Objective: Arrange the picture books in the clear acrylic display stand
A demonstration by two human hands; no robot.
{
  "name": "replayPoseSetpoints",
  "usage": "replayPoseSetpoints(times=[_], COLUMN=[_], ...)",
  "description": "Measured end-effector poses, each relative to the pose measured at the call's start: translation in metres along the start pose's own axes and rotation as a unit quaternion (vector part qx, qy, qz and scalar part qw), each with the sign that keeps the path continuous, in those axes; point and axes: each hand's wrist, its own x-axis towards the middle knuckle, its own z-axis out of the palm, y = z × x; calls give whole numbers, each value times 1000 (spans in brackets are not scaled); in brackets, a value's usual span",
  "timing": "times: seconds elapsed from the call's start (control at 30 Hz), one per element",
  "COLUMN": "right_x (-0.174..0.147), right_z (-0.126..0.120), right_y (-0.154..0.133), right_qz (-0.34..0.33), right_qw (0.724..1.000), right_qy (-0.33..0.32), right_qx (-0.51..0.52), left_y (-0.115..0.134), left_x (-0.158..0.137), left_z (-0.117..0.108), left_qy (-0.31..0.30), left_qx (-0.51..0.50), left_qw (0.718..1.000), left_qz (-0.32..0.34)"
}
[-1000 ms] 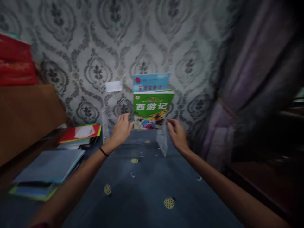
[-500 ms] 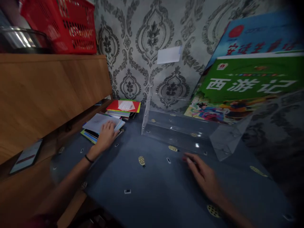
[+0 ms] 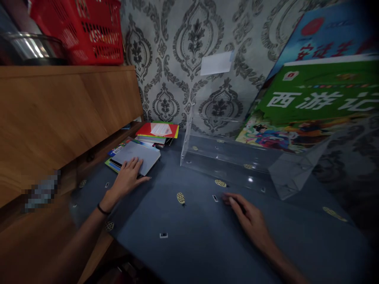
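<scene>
My left hand (image 3: 127, 179) rests on a plain grey-covered book (image 3: 137, 150), its fingers laid across the cover and its thumb spread out past the near edge. That book tops a small pile, and the edges of other books show beneath it. Over the table's right half is my right hand (image 3: 251, 221), loosely curled, with a gap between thumb and fingers and nothing seen in it. Beyond it stands a clear acrylic rack (image 3: 219, 165) holding a green book (image 3: 319, 102) and, behind that, a blue book (image 3: 331, 35), both leaning back at the right end.
A second pile with a red book (image 3: 145, 130) on top lies by the wall. Left of the table (image 3: 195, 236) is a wooden cabinet (image 3: 68, 102), carrying a red basket (image 3: 103, 43) and a metal pot (image 3: 37, 45). A white card (image 3: 216, 63) appears against the patterned wallpaper.
My left hand has drawn back slightly toward me, and the grey-covered book has shifted and turned on the pile with it. My right hand stays nearly in place. The view has moved a little.
</scene>
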Motion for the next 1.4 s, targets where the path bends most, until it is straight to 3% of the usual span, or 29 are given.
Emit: replayPoseSetpoints(times=[0.23, 0.37, 0.53, 0.7, 0.87, 0.97, 1.13, 1.4], right_x=[-3, -5, -8, -12, -17, -20, -22, -20], right_z=[-1, -1, 0, -2, -6, -4, 5, 4], right_y=[-4, -3, -10, -17, -23, -23, -17, -15], right_qz=[-18, -24, -27, -54, -94, -148, -244, -266], right_qw=[1000, 1000, 999, 998, 995, 987, 958, 946], right_qy=[-11, -19, -19, -2, -6, -46, -119, -143], right_qx=[9, -6, -13, -21, -23, -38, -88, -120], left_y=[23, 46, 108, 177, 211, 209, 182, 119], left_x=[-21, -35, -61, -83, -96, -94, -78, -52], left_z=[-1, -6, 1, 13, 16, 14, 12, 26], left_qy=[28, 38, 3, -9, 20, -7, -61, -64], left_qx=[15, 25, -10, -81, -150, -180, -170, -142], left_qw=[999, 995, 969, 936, 902, 891, 904, 963], left_qz=[19, 93, 248, 342, 404, 417, 387, 220])
